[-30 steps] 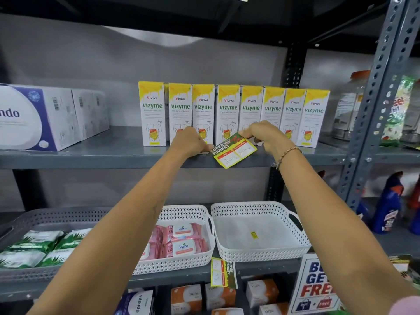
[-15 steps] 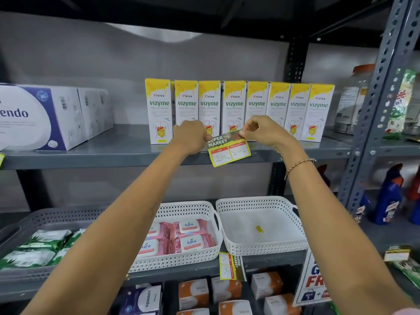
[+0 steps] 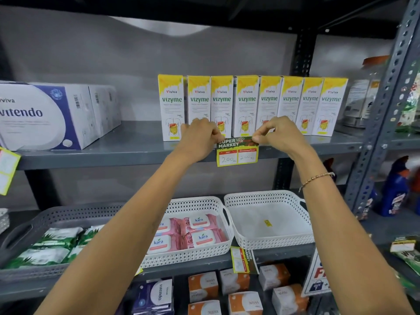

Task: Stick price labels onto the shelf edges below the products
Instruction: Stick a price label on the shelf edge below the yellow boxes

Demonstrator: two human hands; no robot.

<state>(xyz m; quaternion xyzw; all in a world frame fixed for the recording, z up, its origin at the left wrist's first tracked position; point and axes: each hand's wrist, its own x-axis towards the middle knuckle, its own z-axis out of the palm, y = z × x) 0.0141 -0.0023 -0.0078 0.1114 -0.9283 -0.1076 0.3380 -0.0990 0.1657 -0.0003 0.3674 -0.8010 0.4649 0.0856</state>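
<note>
A yellow and green "Super Market" price label (image 3: 237, 152) hangs level against the front edge of the grey metal shelf (image 3: 95, 159), below a row of yellow and white Vizyme boxes (image 3: 247, 105). My left hand (image 3: 200, 137) pinches the label's top left corner. My right hand (image 3: 276, 130) pinches its top right corner. The label's top strip lies along the shelf lip, and its lower half with the two price fields hangs below the edge.
Large white Vitendo boxes (image 3: 45, 117) stand at the left, with another label (image 3: 6, 169) below them. One shelf down sit a grey tray (image 3: 56, 214), a white basket of Kara packs (image 3: 193, 233), an empty white basket (image 3: 270, 219) and a crooked label (image 3: 244, 260). A perforated upright (image 3: 384, 114) stands right.
The label was tilted and held in front of the shelf edge a second ago; both hands have turned it level and brought it flat against the edge.
</note>
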